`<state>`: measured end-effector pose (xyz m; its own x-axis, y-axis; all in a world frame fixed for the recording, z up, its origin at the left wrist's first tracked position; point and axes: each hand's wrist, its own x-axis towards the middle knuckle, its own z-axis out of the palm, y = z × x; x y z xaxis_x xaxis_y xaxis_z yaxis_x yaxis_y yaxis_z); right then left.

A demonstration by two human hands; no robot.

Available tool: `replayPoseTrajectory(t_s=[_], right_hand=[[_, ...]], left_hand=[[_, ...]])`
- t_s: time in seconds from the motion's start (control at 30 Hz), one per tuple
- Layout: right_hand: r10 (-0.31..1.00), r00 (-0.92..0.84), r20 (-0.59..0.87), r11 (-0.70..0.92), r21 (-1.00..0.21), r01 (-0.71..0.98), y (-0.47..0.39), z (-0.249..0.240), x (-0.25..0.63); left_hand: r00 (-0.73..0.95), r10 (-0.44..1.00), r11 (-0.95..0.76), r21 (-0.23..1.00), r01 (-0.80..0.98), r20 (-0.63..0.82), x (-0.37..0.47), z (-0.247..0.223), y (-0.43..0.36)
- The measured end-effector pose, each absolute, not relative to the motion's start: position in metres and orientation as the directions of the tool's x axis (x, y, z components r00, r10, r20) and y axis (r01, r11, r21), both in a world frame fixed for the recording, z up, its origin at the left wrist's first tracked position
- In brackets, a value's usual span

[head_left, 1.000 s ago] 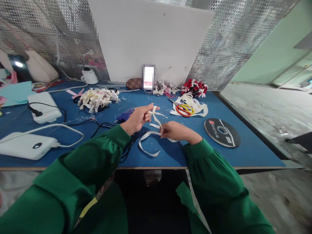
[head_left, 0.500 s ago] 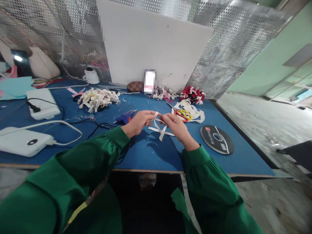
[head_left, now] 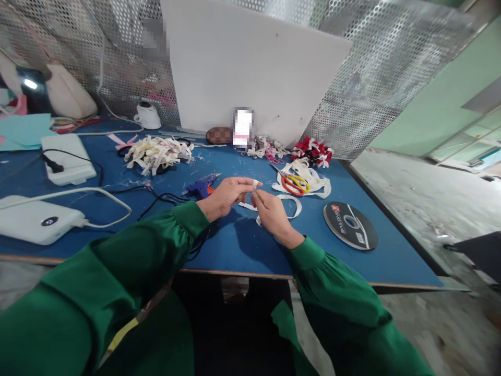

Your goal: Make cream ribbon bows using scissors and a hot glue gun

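My left hand (head_left: pixel 228 197) is closed on a white ribbon (head_left: pixel 291 199), a bit of which shows pale over its fingertips. Touching it from the right, my right hand (head_left: pixel 274 210) pinches the same ribbon near the left fingers. The ribbon's loose part curves out behind my right hand and lies low over the blue table (head_left: pixel 250 256). Just left of my hands is a blue glue gun (head_left: pixel 201 187). Scissors with orange and yellow handles (head_left: pixel 293 184) rest on a heap of white ribbon (head_left: pixel 319 183) beyond my right hand.
A black ribbon spool (head_left: pixel 350 225) lies at the right. Cream ribbon pieces (head_left: pixel 156 155), red and white bows (head_left: pixel 312 152) and a lit phone (head_left: pixel 242 128) are at the back. White power banks (head_left: pixel 43 222) with cables occupy the left side.
My right hand has moved left and slightly down, closer against my left hand. The ribbon strands that hung between the hands are now mostly hidden, and a loop shows at the right.
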<state>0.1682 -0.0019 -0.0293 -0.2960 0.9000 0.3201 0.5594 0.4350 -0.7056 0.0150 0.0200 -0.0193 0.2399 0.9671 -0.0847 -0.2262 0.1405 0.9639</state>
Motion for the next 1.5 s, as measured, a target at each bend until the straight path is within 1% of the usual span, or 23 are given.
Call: replayPoseTrajectory(t_s=[0.07, 0.13, 0.23, 0.3, 0.37, 0.43, 0.5, 0.57, 0.63, 0.83, 0.93, 1.0, 1.1, 1.17, 1.23, 1.3, 1.4, 1.5], right_hand=[[0.904, -0.287, 0.317, 0.427, -0.681, 0.594, -0.002, -0.029, 0.167], [0.902, -0.291, 0.318, 0.431, -0.681, 0.592, -0.003, -0.028, 0.166], [0.887, -0.33, 0.323, 0.459, -0.697, 0.551, -0.004, -0.028, 0.166], [0.889, -0.331, 0.316, 0.451, -0.73, 0.514, -0.003, -0.03, 0.166], [0.901, -0.305, 0.31, 0.427, -0.764, 0.484, 0.0, -0.032, 0.167], [0.907, -0.284, 0.309, 0.412, -0.786, 0.461, 0.003, -0.034, 0.168], [0.925, -0.263, 0.274, 0.36, -0.851, 0.383, 0.004, -0.035, 0.17], [0.951, -0.234, 0.203, 0.261, -0.931, 0.255, 0.004, -0.034, 0.171], [0.97, -0.204, 0.135, 0.164, -0.977, 0.136, 0.003, -0.032, 0.172], [0.981, -0.192, 0.032, 0.022, -0.998, -0.054, 0.002, -0.03, 0.173], [0.987, -0.158, 0.019, -0.001, -0.992, -0.127, 0.003, -0.03, 0.172], [0.993, -0.118, 0.027, 0.009, -0.988, -0.155, 0.003, -0.029, 0.172], [0.998, -0.054, 0.027, 0.017, -0.982, -0.189, 0.003, -0.028, 0.172], [0.999, -0.05, 0.016, 0.006, -0.98, -0.198, 0.004, -0.028, 0.173], [0.997, -0.081, 0.013, -0.003, -0.982, -0.189, 0.005, -0.028, 0.174], [0.994, -0.106, 0.016, -0.001, -0.987, -0.163, 0.005, -0.027, 0.175], [0.995, -0.088, 0.038, 0.028, -0.993, -0.119, 0.005, -0.027, 0.175], [0.997, -0.033, 0.065, 0.059, -0.985, -0.165, 0.005, -0.027, 0.173]], left_hand=[[0.223, 0.969, 0.158, 0.957, -0.244, -0.104, 0.014, -0.019, 0.021], [0.234, 0.965, 0.183, 0.949, -0.257, -0.123, 0.014, -0.02, 0.022], [0.267, 0.95, 0.228, 0.941, -0.25, -0.16, 0.013, -0.021, 0.022], [0.25, 0.953, 0.235, 0.942, -0.241, -0.174, 0.013, -0.021, 0.022], [0.244, 0.959, 0.207, 0.947, -0.246, -0.146, 0.012, -0.02, 0.022], [0.278, 0.957, 0.158, 0.955, -0.25, -0.085, 0.01, -0.018, 0.022], [0.307, 0.952, 0.099, 0.965, -0.241, -0.021, 0.008, -0.015, 0.021], [0.313, 0.95, 0.055, 0.977, -0.208, 0.013, 0.007, -0.013, 0.021], [0.32, 0.947, 0.027, 0.986, -0.166, 0.028, 0.007, -0.012, 0.021], [0.341, 0.94, 0.011, 0.996, -0.086, 0.019, 0.011, -0.013, 0.019], [0.364, 0.93, -0.04, 0.999, -0.021, 0.045, 0.012, -0.013, 0.018], [0.354, 0.931, -0.108, 0.993, 0.036, 0.089, 0.012, -0.011, 0.017], [0.295, 0.939, -0.229, 0.962, 0.148, 0.178, 0.012, -0.011, 0.016], [0.264, 0.935, -0.296, 0.929, 0.222, 0.235, 0.012, -0.012, 0.017], [0.254, 0.924, -0.35, 0.899, 0.261, 0.286, 0.011, -0.014, 0.018], [0.261, 0.909, -0.392, 0.876, 0.282, 0.324, 0.01, -0.016, 0.019], [0.254, 0.896, -0.435, 0.833, 0.343, 0.363, 0.01, -0.017, 0.019], [0.256, 0.89, -0.452, 0.806, 0.382, 0.378, 0.011, -0.016, 0.018]])
